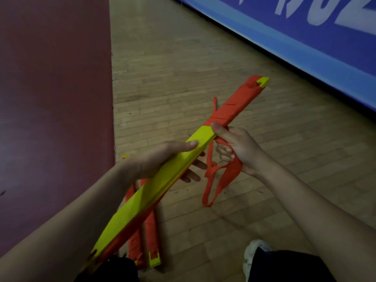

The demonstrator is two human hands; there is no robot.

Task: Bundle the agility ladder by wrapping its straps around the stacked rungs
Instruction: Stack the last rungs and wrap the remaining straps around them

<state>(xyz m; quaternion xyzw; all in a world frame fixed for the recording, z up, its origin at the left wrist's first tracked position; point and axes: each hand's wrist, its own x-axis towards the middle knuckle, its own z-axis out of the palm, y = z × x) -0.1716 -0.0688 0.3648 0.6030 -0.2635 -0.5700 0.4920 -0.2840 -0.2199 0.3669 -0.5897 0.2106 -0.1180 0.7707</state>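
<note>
Left hand (154, 159) clasping stacked rungs (134, 210), thumb on top, right hand (240, 151), fingers (223, 150) curled round strap (230, 174)

Floor: pale wooden strip flooring (183, 68), short planks in staggered rows, matte, few small dark flecks (176, 192). Left: maroon painted area (53, 98), flat and uniform, meeting wood along straight edge running top to bottom; dark scuff (3, 192) near left border. Upper right: blue banner (305, 47) running diagonally along floor, large white lettering (325, 11) cut off at top, lighter blue band (274, 43) at lower edge. Light: dim, even, no hard shadows.
</note>
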